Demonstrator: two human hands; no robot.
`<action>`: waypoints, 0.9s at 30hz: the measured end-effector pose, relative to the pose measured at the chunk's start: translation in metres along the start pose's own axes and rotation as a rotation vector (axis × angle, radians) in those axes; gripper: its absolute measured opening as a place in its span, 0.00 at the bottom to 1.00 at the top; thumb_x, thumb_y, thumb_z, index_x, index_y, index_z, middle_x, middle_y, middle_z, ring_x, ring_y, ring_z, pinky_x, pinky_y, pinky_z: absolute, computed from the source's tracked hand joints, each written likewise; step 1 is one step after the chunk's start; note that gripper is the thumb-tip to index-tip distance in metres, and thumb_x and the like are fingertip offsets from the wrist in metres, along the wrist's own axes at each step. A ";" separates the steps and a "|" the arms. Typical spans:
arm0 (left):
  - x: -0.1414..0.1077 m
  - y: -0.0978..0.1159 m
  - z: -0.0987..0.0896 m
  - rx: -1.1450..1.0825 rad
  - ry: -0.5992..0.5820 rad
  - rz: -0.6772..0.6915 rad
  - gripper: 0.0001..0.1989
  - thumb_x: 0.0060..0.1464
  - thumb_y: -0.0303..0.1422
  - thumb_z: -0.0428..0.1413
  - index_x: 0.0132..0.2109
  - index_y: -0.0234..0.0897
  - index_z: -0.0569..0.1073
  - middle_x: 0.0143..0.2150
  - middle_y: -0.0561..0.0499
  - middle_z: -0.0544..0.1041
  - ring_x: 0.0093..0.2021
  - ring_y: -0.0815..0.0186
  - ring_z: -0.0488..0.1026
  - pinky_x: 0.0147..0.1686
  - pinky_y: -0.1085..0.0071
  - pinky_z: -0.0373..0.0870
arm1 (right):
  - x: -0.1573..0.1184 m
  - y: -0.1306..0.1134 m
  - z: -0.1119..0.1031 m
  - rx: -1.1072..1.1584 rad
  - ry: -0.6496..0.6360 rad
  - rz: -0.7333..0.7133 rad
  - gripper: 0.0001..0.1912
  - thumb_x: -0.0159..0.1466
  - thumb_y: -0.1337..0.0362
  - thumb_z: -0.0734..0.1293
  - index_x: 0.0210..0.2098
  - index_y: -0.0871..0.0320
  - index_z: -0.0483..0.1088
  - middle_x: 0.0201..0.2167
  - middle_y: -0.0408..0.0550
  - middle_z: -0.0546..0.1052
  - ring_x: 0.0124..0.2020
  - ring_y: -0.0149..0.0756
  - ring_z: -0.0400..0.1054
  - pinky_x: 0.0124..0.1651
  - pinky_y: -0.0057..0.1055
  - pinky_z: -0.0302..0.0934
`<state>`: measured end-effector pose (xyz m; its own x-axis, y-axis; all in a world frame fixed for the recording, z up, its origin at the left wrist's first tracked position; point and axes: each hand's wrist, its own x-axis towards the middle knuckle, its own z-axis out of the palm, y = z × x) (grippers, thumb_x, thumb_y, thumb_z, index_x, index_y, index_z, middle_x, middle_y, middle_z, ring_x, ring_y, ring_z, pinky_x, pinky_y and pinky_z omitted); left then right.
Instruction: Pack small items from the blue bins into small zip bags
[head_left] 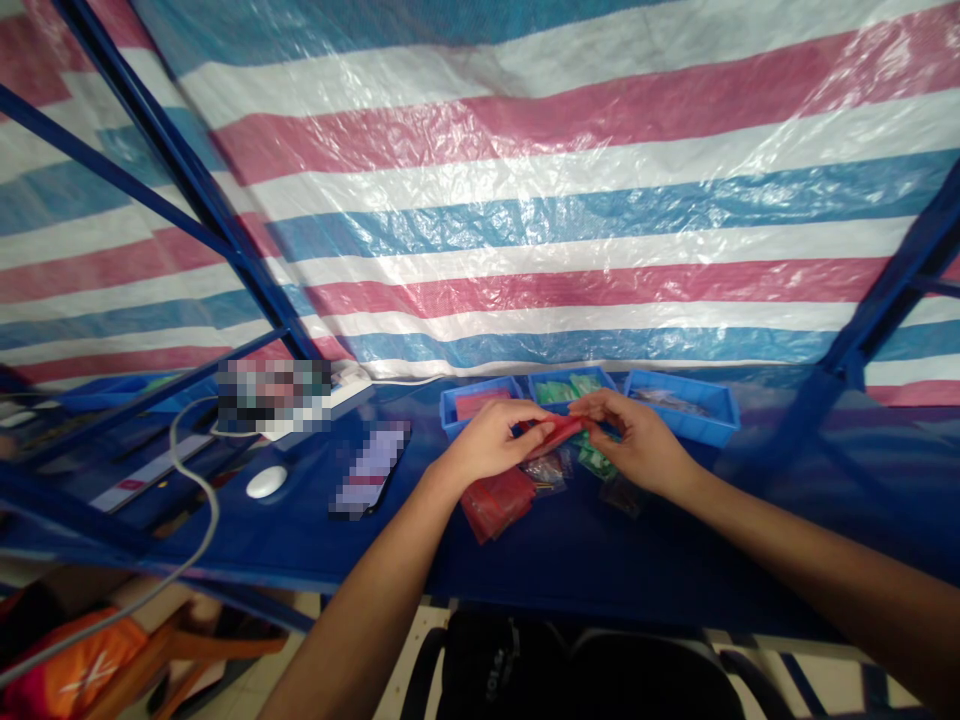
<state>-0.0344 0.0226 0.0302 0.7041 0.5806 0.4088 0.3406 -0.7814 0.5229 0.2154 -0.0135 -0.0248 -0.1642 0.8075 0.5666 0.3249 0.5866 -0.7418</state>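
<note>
Between my two hands, above the blue table, is a red plastic bag (559,434). My left hand (504,436) pinches its left side with thumb and fingers. The fingers of my right hand (628,440) are closed on its right end. Under my left wrist lies a pile of red bags (496,505). Beside the pile are a clear packet (547,472) and green packets (596,458), partly covered by my hands. Another small dark packet (621,495) lies below my right hand.
Three blue bins stand behind: one with red items (448,412), one with green packets (576,388), one with clear packets (716,425). To the left are a phone (373,470), a white mouse (267,482) and a cable (214,510). Another person's orange clothing (94,655) shows lower left.
</note>
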 end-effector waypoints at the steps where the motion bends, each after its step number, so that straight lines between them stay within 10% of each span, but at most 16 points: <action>1: 0.000 -0.001 0.000 0.012 0.016 -0.009 0.14 0.70 0.37 0.57 0.52 0.37 0.84 0.47 0.45 0.87 0.45 0.59 0.83 0.44 0.69 0.73 | 0.000 -0.001 -0.001 -0.025 -0.012 -0.012 0.15 0.67 0.67 0.69 0.52 0.50 0.77 0.49 0.49 0.84 0.49 0.48 0.80 0.57 0.47 0.73; 11: 0.002 -0.004 0.009 -0.033 0.253 -0.039 0.14 0.71 0.40 0.56 0.50 0.38 0.84 0.49 0.46 0.86 0.47 0.59 0.83 0.49 0.67 0.75 | -0.001 -0.001 0.001 0.087 -0.023 0.097 0.15 0.70 0.56 0.70 0.56 0.48 0.75 0.50 0.50 0.85 0.50 0.50 0.81 0.57 0.48 0.74; 27: 0.003 0.004 0.010 -0.109 0.197 -0.059 0.19 0.70 0.45 0.57 0.40 0.35 0.83 0.35 0.50 0.81 0.35 0.65 0.75 0.37 0.71 0.68 | 0.002 -0.008 -0.003 0.226 0.086 0.161 0.13 0.66 0.51 0.76 0.44 0.51 0.81 0.37 0.47 0.85 0.35 0.44 0.81 0.41 0.40 0.76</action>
<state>-0.0248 0.0188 0.0260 0.5466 0.6660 0.5076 0.3002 -0.7217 0.6237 0.2150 -0.0163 -0.0167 -0.0444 0.8888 0.4561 0.1234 0.4579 -0.8804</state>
